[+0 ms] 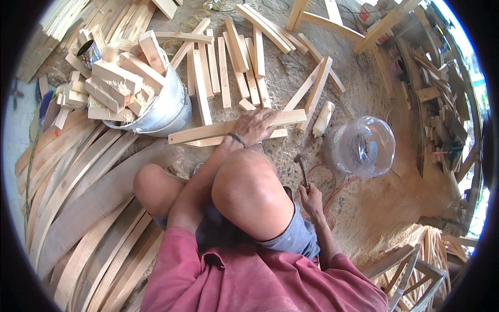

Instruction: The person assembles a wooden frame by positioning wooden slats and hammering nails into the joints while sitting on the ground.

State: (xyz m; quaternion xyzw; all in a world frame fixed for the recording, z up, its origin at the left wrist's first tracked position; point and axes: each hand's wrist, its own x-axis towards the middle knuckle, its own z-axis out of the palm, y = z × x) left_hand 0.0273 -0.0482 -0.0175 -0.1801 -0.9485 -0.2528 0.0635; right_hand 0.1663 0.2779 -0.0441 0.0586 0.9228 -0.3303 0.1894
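I see the wearer's left hand laid across the middle of a pale wooden strip, palm down, the fingers close together and draped over the wood; I cannot tell how far they curl underneath. The strip lies crosswise beyond the knees, directly under that hand, one end reaching out to the left and the other to the right. A second wooden strip shows just on its near side, partly hidden below it. The right hand is nearer and farther right, beside the right knee, closed around the handle of a hammer whose head points away; the strip is well apart from it, off to the far left. To the right of the hammer I make out a clear plastic container, with a pale bottle just beyond it to the left. A bucket full of wood offcuts stands at far left, and loose sticks lie on the floor beyond the left hand.
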